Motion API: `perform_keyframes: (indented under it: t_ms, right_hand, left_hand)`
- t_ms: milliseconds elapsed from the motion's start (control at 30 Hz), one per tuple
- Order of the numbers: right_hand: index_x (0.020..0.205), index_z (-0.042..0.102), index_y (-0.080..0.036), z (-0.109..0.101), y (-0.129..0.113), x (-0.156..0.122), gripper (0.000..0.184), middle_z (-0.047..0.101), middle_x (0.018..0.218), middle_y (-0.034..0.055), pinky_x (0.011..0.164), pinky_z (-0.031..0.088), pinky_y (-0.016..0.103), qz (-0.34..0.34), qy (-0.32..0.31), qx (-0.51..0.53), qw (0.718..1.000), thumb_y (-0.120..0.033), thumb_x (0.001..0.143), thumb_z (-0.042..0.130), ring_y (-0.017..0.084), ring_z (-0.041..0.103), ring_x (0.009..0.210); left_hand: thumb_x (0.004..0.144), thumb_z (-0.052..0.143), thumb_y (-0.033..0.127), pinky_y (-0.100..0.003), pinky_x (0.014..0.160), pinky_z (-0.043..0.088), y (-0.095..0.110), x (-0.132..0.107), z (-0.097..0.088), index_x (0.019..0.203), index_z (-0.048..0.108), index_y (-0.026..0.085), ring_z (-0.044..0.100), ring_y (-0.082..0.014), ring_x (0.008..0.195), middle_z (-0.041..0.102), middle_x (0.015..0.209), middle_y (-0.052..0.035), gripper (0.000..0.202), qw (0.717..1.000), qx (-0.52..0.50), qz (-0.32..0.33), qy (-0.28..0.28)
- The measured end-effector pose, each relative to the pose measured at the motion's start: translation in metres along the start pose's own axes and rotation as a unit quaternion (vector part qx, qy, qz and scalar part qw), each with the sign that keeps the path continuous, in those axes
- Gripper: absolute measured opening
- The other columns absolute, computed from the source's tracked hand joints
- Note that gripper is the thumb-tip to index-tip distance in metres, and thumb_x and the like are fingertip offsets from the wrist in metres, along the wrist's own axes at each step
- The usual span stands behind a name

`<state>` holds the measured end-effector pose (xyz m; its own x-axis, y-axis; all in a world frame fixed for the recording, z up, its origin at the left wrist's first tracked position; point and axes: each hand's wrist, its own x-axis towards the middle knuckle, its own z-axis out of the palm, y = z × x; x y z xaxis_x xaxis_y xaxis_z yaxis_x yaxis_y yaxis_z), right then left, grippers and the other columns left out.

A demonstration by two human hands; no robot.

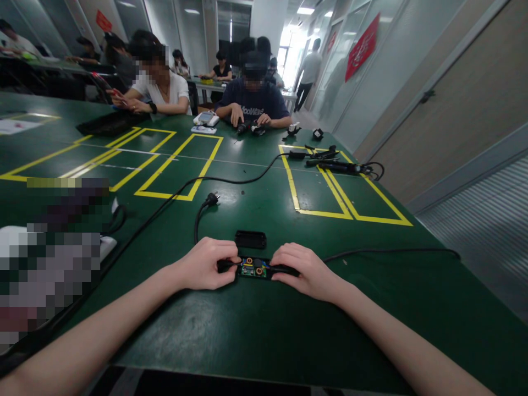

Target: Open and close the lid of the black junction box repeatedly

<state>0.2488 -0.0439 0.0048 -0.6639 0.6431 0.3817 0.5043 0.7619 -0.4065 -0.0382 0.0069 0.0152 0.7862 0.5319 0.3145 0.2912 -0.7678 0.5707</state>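
Between my hands a small circuit board (253,266) with copper coils sits in a black casing on the green table (198,324). My left hand (210,263) is closed round the black cable at the casing's left end. At the right end, my right hand (303,270) grips the other black cable (284,269), thumb and fingers pressed near the board. Just beyond the board lies the loose black casing half (251,239), hollow side up. A power plug (212,199) on a short cable lies behind my left hand.
A long black cable (223,179) crosses the table to a bundle of black parts (334,162) at the far right. Yellow tape rectangles (181,165) mark the top. Across the table a person (253,99) handles a dark tool; another person (160,82) sits left. A black tray (111,122) lies there.
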Motion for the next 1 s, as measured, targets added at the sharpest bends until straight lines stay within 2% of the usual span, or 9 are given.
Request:
perform_keyframes:
  t_ms: [100, 300, 433, 733, 1000]
  right_hand:
    - [0.105, 0.065, -0.019, 0.0008, 0.0006, -0.0006, 0.015, 0.073, 0.098, 0.0078, 0.079, 0.05, 0.035, 0.004, -0.003, 0.0, 1.0, -0.033, 0.104, 0.06, 0.021, 0.066, 0.089]
    - [0.106, 0.063, -0.018, 0.0042, 0.0037, -0.0025, 0.014, 0.073, 0.097, 0.0079, 0.077, 0.049, 0.034, 0.013, 0.004, -0.012, 1.0, -0.032, 0.103, 0.063, 0.021, 0.065, 0.086]
    - [0.104, 0.065, -0.019, 0.0045, 0.0042, -0.0019, 0.012, 0.073, 0.096, 0.0077, 0.078, 0.05, 0.034, 0.009, 0.0, -0.015, 1.0, -0.031, 0.102, 0.064, 0.021, 0.066, 0.087]
    - [0.102, 0.07, -0.019, 0.0021, 0.0035, -0.0011, 0.011, 0.072, 0.096, 0.0079, 0.076, 0.05, 0.033, -0.013, 0.0, -0.032, 0.999, -0.028, 0.102, 0.064, 0.02, 0.067, 0.088]
    - [0.098, 0.071, -0.018, 0.0013, 0.0024, 0.0002, 0.014, 0.071, 0.097, 0.0077, 0.075, 0.048, 0.032, -0.009, -0.006, -0.029, 1.0, -0.029, 0.103, 0.062, 0.019, 0.065, 0.087]
  left_hand:
    - [0.086, 0.055, 0.018, -0.022, 0.055, 0.035, -0.0003, -0.0001, 0.0002, 0.071, 0.058, 0.018, 0.051, -0.0106, 0.058, 0.056, 0.067, 0.0015, 0.014, 1.0, -0.007, 0.004, 0.001]
    - [0.086, 0.057, 0.017, -0.022, 0.057, 0.038, -0.003, -0.0005, 0.0032, 0.082, 0.066, 0.017, 0.055, -0.0114, 0.06, 0.06, 0.069, 0.0011, 0.011, 1.0, -0.019, 0.0, 0.008]
    - [0.087, 0.057, 0.017, -0.022, 0.057, 0.036, -0.0033, 0.0008, 0.0027, 0.078, 0.064, 0.016, 0.053, -0.0111, 0.06, 0.058, 0.068, 0.0013, 0.013, 1.0, -0.016, 0.011, 0.007]
    - [0.089, 0.056, 0.017, -0.022, 0.058, 0.037, -0.0041, 0.002, -0.0013, 0.075, 0.063, 0.017, 0.054, -0.0116, 0.062, 0.056, 0.07, 0.0013, 0.015, 1.0, 0.004, 0.0, -0.021]
    - [0.087, 0.055, 0.013, -0.022, 0.064, 0.041, -0.0031, 0.0025, -0.003, 0.08, 0.065, 0.017, 0.059, -0.0133, 0.071, 0.062, 0.079, -0.0009, 0.013, 0.999, 0.01, 0.002, -0.031]
